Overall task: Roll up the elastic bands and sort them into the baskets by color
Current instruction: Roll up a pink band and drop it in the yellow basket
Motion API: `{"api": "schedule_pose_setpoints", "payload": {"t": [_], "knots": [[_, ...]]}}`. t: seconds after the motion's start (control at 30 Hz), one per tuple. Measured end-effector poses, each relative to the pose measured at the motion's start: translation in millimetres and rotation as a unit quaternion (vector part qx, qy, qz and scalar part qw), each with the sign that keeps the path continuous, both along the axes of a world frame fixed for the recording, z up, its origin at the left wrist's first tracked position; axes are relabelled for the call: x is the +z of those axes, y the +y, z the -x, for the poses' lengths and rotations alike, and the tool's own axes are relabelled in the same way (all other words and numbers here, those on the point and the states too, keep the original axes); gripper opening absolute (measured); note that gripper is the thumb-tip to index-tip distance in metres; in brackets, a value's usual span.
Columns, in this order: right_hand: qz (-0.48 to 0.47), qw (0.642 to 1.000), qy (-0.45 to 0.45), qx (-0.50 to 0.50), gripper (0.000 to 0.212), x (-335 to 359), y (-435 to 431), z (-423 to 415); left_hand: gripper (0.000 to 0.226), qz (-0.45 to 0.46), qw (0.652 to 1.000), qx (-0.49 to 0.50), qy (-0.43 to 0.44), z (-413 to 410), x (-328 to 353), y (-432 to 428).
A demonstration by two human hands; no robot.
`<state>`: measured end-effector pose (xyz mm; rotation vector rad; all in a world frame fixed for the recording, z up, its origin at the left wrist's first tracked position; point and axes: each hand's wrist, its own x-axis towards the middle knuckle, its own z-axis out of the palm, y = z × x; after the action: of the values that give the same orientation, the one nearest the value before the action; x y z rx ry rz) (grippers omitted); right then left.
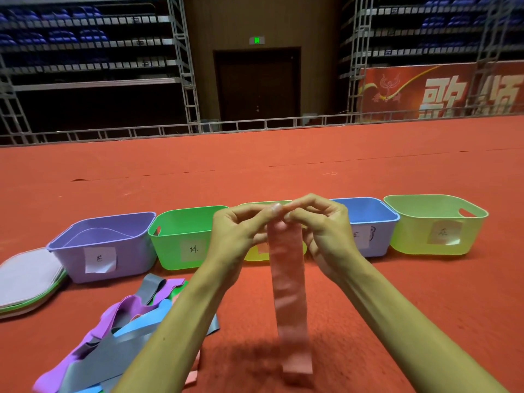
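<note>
Fingertips (276, 207) of the left hand (238, 231) and right hand (326, 231) curl together and pinch the top end of a long flat pink elastic band (287, 279), seen from the head camera. The strip hangs straight down toward the red carpeted floor (397, 307), its lower end blurred. The grip looks meant to start the roll from the top. Beyond the hands, five plastic baskets stand side by side in a row across the floor, fronts turned toward the person: a purple basket (133, 256), a green basket (170, 248), a yellow basket (251, 257) largely hidden behind the hands, a blue basket (382, 236) and a lime basket (411, 236), with paper labels showing. A loose pile of purple, grey and blue bands (127, 321) lies at the floor's near left, by the left forearm, awaiting sorting. A stack of flat pastel lids (25, 276) sits beside the purple basket.
</note>
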<state>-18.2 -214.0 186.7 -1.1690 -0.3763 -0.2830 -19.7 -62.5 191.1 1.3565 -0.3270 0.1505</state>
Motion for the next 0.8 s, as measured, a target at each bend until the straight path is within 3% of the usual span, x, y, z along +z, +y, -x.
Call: {"api": "schedule_pose_setpoints", "payload": {"t": [0.3, 0.37, 0.5, 0.63, 0.8], "knots": [[0.022, 0.997, 0.001, 0.075, 0.014, -2.1, -10.3, -6.0, 0.026, 0.016, 1.0, -0.022, -0.006, -2.8, 2.8, 4.1], [0.028, 0.996, 0.002, 0.083, 0.021, -3.3, -14.2, -8.4, 0.027, 0.022, 1.0, -0.019, -0.01, -3.3, 2.0, 4.9], [0.088, 0.996, 0.002, 0.021, 0.031, -6.0, -13.5, -9.2, 0.029, 0.007, 1.0, -0.026, -0.016, -3.4, 0.9, 7.8], [0.104, 0.993, -0.035, -0.033, 0.016, -9.9, -11.7, -7.5, 0.028, -0.007, 0.999, -0.03, -0.024, -4.1, 0.5, 8.9], [0.086, 0.994, -0.055, -0.029, 0.01, -13.7, -13.7, -5.9, 0.032, -0.009, 1.0, -0.026, -0.001, -1.3, 1.5, 9.2]]}}
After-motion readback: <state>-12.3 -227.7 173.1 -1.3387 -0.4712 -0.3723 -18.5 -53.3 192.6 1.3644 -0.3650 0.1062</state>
